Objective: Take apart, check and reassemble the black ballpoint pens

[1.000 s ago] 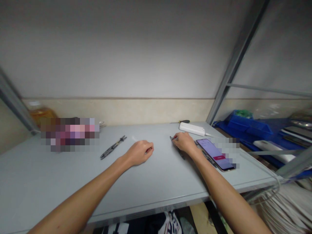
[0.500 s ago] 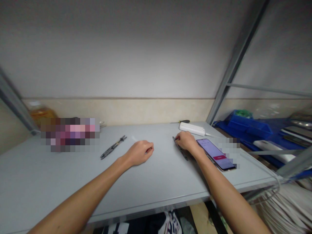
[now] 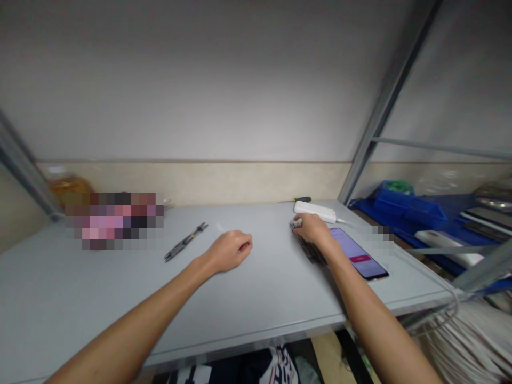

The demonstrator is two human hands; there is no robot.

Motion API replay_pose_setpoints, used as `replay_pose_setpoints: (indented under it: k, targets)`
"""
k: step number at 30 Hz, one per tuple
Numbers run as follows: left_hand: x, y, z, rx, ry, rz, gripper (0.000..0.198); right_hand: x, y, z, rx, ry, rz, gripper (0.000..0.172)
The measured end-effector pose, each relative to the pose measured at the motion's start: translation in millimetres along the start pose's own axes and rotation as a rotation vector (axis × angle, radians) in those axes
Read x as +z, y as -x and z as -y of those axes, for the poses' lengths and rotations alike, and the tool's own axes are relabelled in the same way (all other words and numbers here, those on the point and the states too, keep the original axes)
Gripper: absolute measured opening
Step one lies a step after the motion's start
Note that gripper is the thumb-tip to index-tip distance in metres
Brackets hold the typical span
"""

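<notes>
My left hand (image 3: 230, 250) rests on the grey tabletop (image 3: 256, 298) with its fingers curled into a loose fist, and nothing shows in it. To its left lies a slim dark grey part (image 3: 186, 242) with a forked far end. Farther right, my right hand (image 3: 314, 228) pinches the far end of a similar narrow dark part (image 3: 304, 245). More dark pieces seem to lie beside that part, but the hand and forearm partly cover them. A phone (image 3: 358, 253) with a lit screen lies just right of my right wrist.
A white power strip (image 3: 315, 212) and a screwdriver (image 3: 303, 199) lie near the back wall. A bottle of amber liquid (image 3: 70, 189) stands at the back left beside a blurred-out patch. Blue bins (image 3: 412, 207) sit beyond the metal frame (image 3: 370, 141) on the right.
My right hand has shifted slightly right, towards the phone, and the dark part has moved with it. My left hand has stayed where it was.
</notes>
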State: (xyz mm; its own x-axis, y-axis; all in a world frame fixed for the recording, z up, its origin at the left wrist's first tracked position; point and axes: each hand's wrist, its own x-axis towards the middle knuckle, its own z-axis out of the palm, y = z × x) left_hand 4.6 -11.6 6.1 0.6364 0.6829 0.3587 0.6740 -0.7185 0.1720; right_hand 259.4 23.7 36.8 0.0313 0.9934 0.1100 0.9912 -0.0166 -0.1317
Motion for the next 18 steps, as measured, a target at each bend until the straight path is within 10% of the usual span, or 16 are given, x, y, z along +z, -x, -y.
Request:
replay_pose_setpoints:
  k: [18]
  targets:
    - [-10.2, -2, -4, -0.091, -0.138, 0.011, 0.024, -4, 0, -1, -0.060, -0.132, -0.128, 0.022]
